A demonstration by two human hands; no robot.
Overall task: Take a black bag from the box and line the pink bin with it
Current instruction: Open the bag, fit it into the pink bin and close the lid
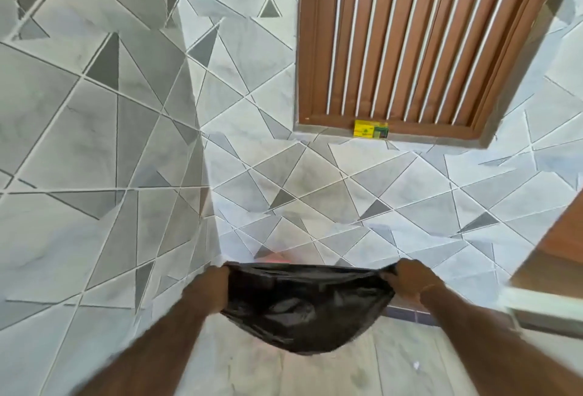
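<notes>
A black plastic bag (303,304) hangs stretched between both my hands in the lower middle of the head view. My left hand (212,285) grips its left top edge and my right hand (410,279) grips its right top edge. The bag sags below them with its mouth pulled wide. Just behind the bag's top edge, a small pink-red patch of the pink bin (276,259) shows; the rest of it is hidden by the bag. A small yellow and green box (370,129) rests on the sill of the window above.
Grey geometric tiled walls meet in a corner (205,174) ahead. A brown wooden window with metal bars (419,42) is at upper right. A brown door edge (555,256) stands at the right. Light floor tiles (394,364) lie below.
</notes>
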